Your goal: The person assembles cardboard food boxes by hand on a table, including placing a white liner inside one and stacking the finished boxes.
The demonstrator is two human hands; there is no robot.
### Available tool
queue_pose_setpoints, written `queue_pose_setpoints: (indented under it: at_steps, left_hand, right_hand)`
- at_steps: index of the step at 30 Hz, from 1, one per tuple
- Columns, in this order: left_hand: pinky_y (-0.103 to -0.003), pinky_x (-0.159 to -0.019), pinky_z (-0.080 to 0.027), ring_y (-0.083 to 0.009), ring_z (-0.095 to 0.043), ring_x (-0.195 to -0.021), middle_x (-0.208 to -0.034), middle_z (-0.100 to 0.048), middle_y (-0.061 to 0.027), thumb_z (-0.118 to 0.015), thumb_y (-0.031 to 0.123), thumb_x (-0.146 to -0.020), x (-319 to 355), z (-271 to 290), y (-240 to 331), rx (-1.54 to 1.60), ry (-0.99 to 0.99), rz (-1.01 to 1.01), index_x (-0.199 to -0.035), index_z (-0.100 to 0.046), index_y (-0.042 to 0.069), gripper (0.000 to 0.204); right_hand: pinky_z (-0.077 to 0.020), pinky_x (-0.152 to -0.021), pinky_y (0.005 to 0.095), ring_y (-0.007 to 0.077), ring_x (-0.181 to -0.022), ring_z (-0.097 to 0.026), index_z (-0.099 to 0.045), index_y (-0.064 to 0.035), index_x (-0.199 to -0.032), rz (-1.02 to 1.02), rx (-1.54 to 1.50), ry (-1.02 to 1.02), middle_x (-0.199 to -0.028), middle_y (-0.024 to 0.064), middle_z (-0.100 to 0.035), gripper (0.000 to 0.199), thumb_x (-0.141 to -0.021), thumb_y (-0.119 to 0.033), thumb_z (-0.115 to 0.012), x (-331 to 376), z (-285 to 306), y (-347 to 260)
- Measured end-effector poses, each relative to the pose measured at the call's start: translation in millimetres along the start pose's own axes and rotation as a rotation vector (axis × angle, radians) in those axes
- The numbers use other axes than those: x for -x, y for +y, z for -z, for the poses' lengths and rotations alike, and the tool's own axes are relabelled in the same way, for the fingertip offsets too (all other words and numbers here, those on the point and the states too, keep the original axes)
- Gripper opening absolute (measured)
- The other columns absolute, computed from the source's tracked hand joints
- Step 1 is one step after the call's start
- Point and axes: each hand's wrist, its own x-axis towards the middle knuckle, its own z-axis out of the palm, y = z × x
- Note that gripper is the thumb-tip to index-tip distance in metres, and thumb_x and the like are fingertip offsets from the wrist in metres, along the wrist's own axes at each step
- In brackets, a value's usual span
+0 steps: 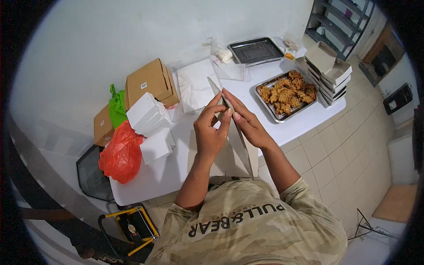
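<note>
Over the table's front edge, a thin sheet of folding-box cardboard (240,148) stands almost edge-on between my hands. My left hand (211,126) pinches its upper part with thumb and fingers. From the other side my right hand (249,123) presses on the same part, its thumb close to the left thumb. The sheet's lower end reaches down to my shirt. Grey-brown cardboard (194,152) also shows under my left forearm; I cannot tell if it belongs to the same piece. To the right, fried chicken pieces (285,93) fill a metal tray (265,109).
A stack of open cardboard food boxes (327,79) rises at the table's right end. Behind lies a dark baking tray (257,50). On the left are white boxes (149,115), a brown carton (148,84), a green bag (117,108) and a red plastic bag (120,152).
</note>
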Motion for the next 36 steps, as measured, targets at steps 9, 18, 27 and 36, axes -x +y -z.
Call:
queue_pose_setpoints:
  at_steps: [9,18,27,36]
  left_hand:
    - [-0.027,-0.062,-0.05,-0.022,-0.06,-0.083,-0.112,-0.054,-0.017,-0.056,0.009,-0.078,2.7,3.4,-3.8,-0.042,0.018,-0.062,-0.087,-0.056,-0.002,0.013]
    - [-0.027,-0.058,-0.048,-0.0221,-0.06,-0.082,-0.112,-0.054,-0.0166,-0.055,0.008,-0.078,5.0,3.9,-5.2,-0.025,0.044,-0.075,-0.087,-0.055,-0.001,0.013]
    - [-0.025,-0.055,-0.047,-0.0189,-0.06,-0.076,-0.11,-0.055,-0.0162,-0.054,0.008,-0.077,5.5,6.2,-2.3,-0.098,0.019,-0.081,-0.085,-0.055,-0.001,0.012]
    - [-0.026,-0.066,-0.05,-0.0174,-0.06,-0.081,-0.111,-0.054,-0.0154,-0.049,0.0,-0.076,4.6,1.9,0.2,0.107,0.098,-0.109,-0.098,-0.052,-0.001,0.022]
  right_hand:
    - [-0.0128,-0.104,0.0334,0.0243,-0.129,-0.016,-0.025,-0.0036,-0.132,0.0,-0.008,0.007,-0.138,0.0133,-0.021,0.046,-0.09,-0.021,-0.034,-0.6,-3.9,-0.2]
    - [-0.0141,-0.104,0.0334,0.024,-0.128,-0.018,-0.026,-0.0038,-0.132,-0.019,-0.021,0.029,-0.138,0.0129,-0.023,0.046,-0.091,-0.024,-0.032,1.0,-7.9,-0.2]
    - [-0.0156,-0.103,0.0333,0.0238,-0.128,-0.02,-0.025,-0.0039,-0.132,-0.064,-0.108,0.051,-0.137,0.013,-0.025,0.045,-0.092,-0.022,-0.031,4.1,-8.2,-0.4]
    - [-0.021,-0.101,0.0346,0.0266,-0.123,-0.03,-0.038,-0.0058,-0.124,0.156,0.161,0.104,-0.131,0.0155,-0.033,0.035,-0.089,-0.01,-0.033,-0.5,-5.9,3.5]
